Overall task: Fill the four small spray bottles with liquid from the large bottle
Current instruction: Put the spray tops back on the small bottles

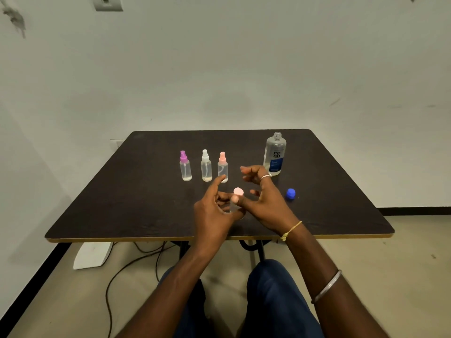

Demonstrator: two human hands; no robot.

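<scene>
Three small clear spray bottles stand in a row at mid-table: one with a purple head (185, 167), one with a white head (206, 167) and one with a pink head (222, 168). A fourth small bottle with a pink spray head (238, 192) stands nearer to me, between my hands. My left hand (214, 213) grips its clear body, which is mostly hidden by the fingers. My right hand (264, 198) has spread fingers, and its thumb lies against the bottle just below the head. The large clear bottle (275, 154) with a blue label stands uncapped behind my right hand.
The large bottle's blue cap (290, 193) lies on the dark table (122, 203) to the right of my right hand. A wall stands close behind the table. Cables and a white box (91, 254) lie on the floor under the left side.
</scene>
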